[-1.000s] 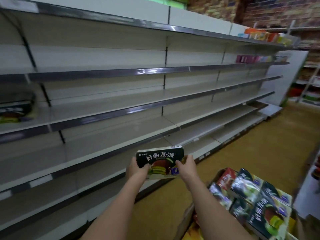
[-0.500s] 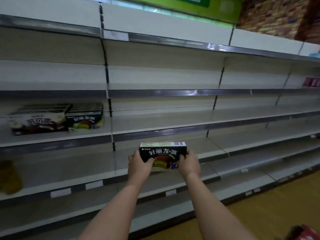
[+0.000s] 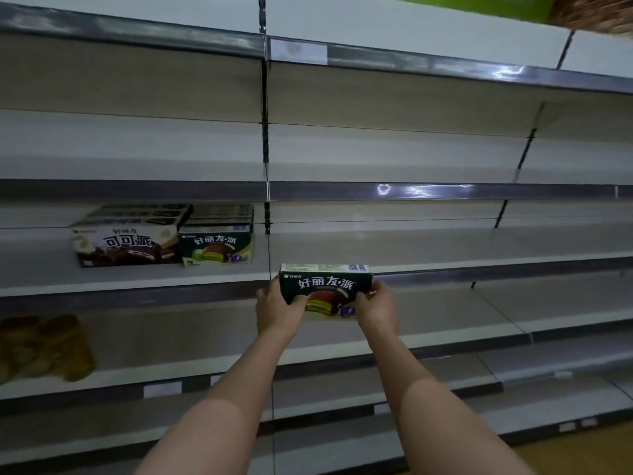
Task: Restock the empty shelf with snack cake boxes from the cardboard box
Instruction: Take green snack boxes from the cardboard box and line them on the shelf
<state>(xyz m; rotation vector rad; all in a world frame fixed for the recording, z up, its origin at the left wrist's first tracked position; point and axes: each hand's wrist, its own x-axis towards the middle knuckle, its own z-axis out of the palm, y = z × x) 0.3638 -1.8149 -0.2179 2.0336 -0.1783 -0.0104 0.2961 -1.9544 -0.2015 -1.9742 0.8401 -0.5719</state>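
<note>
dark green snack cake box (image 3: 325, 291) is pinched at both ends by left hand (image 3: 275, 308) and right hand (image 3: 375, 308) before the shelf (image 3: 445, 269); its edge may catch the box, i think.

Two bare forearms, sleeveless, no jewellery visible.

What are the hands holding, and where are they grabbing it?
Both hands, left hand and right hand, hold one green snack cake box by its two short ends.
</note>
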